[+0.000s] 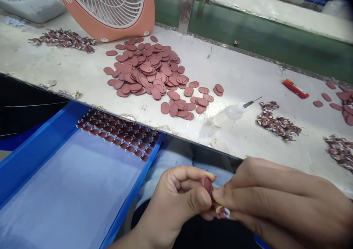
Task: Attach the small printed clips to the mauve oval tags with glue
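Observation:
My left hand and my right hand meet in front of my lap, below the table edge. Both pinch the same small reddish-brown oval piece between thumb and fingers. A tiny patterned bit shows under my right fingertips. A big pile of the same oval pieces lies on the white table ahead. To my left a blue tray holds neat rows of finished pieces along its far end.
A clear squeeze bottle with a needle tip lies on the table. Small patterned parts lie in heaps. A pink fan stands at the back. A red lighter and more ovals lie right.

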The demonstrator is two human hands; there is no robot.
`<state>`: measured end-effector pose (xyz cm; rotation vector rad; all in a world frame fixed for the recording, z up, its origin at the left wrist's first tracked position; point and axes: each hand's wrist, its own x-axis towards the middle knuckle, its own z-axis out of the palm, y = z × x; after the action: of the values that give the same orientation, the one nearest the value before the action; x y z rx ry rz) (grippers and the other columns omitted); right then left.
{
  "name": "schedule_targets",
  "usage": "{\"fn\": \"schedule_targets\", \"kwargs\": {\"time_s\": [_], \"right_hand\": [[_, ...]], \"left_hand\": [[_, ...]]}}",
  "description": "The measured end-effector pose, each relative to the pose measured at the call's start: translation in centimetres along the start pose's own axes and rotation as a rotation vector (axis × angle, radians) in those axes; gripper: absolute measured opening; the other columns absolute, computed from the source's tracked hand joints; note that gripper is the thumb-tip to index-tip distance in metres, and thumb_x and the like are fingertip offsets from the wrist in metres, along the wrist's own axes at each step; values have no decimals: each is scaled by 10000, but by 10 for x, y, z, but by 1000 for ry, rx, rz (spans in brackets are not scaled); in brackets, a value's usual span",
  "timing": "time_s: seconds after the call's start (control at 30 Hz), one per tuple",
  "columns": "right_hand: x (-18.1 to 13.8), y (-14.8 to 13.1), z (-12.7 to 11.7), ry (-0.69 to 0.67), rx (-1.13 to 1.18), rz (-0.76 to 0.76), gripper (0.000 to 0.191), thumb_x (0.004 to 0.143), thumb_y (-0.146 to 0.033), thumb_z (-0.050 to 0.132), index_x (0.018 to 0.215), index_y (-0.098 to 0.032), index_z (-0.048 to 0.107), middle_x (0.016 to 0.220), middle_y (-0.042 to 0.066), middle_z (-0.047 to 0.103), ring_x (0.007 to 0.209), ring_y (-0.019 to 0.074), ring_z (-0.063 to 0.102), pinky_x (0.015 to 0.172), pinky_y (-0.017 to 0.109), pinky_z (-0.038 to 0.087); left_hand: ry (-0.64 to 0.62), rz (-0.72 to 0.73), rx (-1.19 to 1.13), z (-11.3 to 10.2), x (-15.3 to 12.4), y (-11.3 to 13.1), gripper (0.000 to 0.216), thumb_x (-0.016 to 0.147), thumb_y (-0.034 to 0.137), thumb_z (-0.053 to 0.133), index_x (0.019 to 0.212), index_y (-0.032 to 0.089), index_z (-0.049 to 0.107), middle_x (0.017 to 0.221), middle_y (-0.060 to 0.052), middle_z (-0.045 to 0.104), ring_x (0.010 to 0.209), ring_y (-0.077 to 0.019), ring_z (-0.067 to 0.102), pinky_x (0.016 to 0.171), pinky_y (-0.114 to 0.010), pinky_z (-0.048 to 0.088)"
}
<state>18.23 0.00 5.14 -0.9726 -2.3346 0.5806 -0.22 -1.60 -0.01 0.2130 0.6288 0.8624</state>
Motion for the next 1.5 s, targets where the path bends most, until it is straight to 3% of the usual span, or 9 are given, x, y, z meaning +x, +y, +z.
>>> {"fn": "schedule_targets", "kwargs": {"time_s": [0.13, 0.43, 0.6, 0.87, 1.03, 1.17, 1.3, 1.4, 1.5], "right_hand": [[5, 0, -5, -32, 262, 24, 203, 905, -57, 655, 1082, -150, 689, 897, 49, 696, 765, 112, 667, 732, 159, 590], [3, 1, -13, -196, 290, 99, 279, 958, -112, 594, 1204, -240, 622, 965, 28, 688, 826, 127, 688, 749, 177, 582], [4, 2, -12, -108, 190, 140, 384, 947, -230, 659, 1313, -283, 557, 1010, 16, 661, 807, 122, 656, 725, 179, 565], [14, 10, 13, -37, 325, 189, 306, 955, -145, 633, 1228, -283, 642, 908, -15, 693, 767, 98, 649, 675, 187, 525], [19, 11, 23, -61, 377, 200, 310, 950, -131, 636, 1218, -287, 645, 861, -41, 692, 740, 71, 631, 662, 158, 491], [24, 13, 28, -65, 373, 226, 238, 959, -134, 613, 1116, -306, 663, 820, -56, 686, 700, 63, 633, 633, 165, 474], [28, 14, 36, -11, 345, 206, 171, 958, -149, 611, 1067, -267, 670, 768, -40, 664, 643, 76, 620, 588, 178, 484], [27, 16, 48, 120, 193, 140, 198, 928, -124, 630, 1099, -218, 663, 761, -14, 633, 594, 91, 594, 533, 191, 494], [25, 19, 65, 259, -48, 12, 285, 888, -50, 631, 1150, -160, 641, 798, 27, 656, 636, 129, 619, 555, 227, 527]], "left_hand": [[10, 5, 21, 1, -2, -2, 258, 675, 360, 882, 840, 181, 795, 614, 0, 735, 541, -69, 649, 564, -139, 523], [11, -8, 39, -4, -3, -2, 265, 695, 376, 867, 859, 184, 789, 684, -10, 757, 577, -85, 684, 559, -142, 540], [6, -73, -30, -14, 2, -2, 261, 760, 401, 819, 873, 168, 784, 754, -26, 759, 602, -88, 694, 547, -139, 558], [20, -97, -126, -31, 4, -6, 317, 775, 458, 782, 811, 144, 770, 733, -32, 750, 596, -91, 693, 533, -145, 582], [10, -59, -100, -34, 7, -2, 360, 781, 472, 779, 926, 143, 780, 869, -65, 782, 619, -80, 695, 538, -140, 585], [14, -41, -69, -37, 10, 2, 361, 756, 466, 806, 916, 143, 777, 832, -57, 773, 595, -80, 682, 510, -137, 577], [30, -43, -51, -42, 14, 5, 556, 718, 590, 779, 1046, 141, 755, 839, -79, 762, 618, -121, 693, 485, -174, 577], [182, 30, -1, -44, 14, 7, 589, 720, 641, 744, 1046, 151, 735, 783, -67, 734, 626, -137, 675, 473, -186, 556], [422, 279, 76, -42, 9, 9, 385, 711, 516, 821, 863, 180, 711, 686, 10, 652, 568, -96, 574, 465, -167, 498]]}}
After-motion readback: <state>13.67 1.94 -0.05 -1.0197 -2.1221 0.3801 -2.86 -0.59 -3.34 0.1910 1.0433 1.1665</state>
